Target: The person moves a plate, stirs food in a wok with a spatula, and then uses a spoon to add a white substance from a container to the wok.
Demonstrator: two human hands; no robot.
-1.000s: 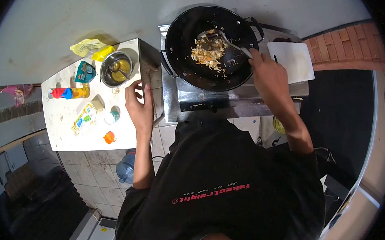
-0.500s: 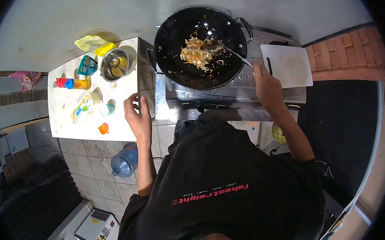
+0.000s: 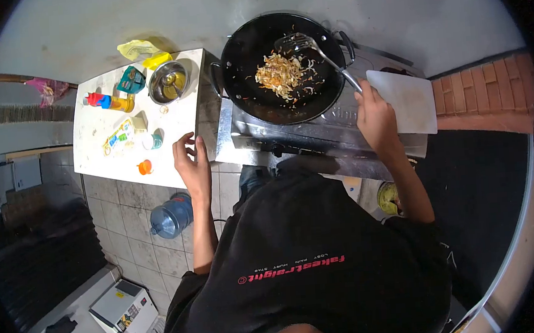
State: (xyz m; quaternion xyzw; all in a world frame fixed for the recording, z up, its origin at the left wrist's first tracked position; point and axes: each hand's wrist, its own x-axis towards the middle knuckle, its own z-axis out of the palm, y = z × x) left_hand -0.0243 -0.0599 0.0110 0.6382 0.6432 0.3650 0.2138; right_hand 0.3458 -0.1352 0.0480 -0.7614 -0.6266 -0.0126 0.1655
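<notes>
The right hand (image 3: 375,119) has its grip closed around the end of the spatula (image 3: 318,54) handle, far enough back to stay clear of the hot wok (image 3: 234,51). The blade hangs above the noodles (image 3: 280,74), which are heaped mid-wok on the stove (image 3: 265,135). The left hand (image 3: 194,165) lies at the surface (image 3: 100,128) edge, likely as a brace, with its grip open and empty. Half a second ago the blade was in the heap, and now it is raised toward the far rim. The left hand has stayed put.
</notes>
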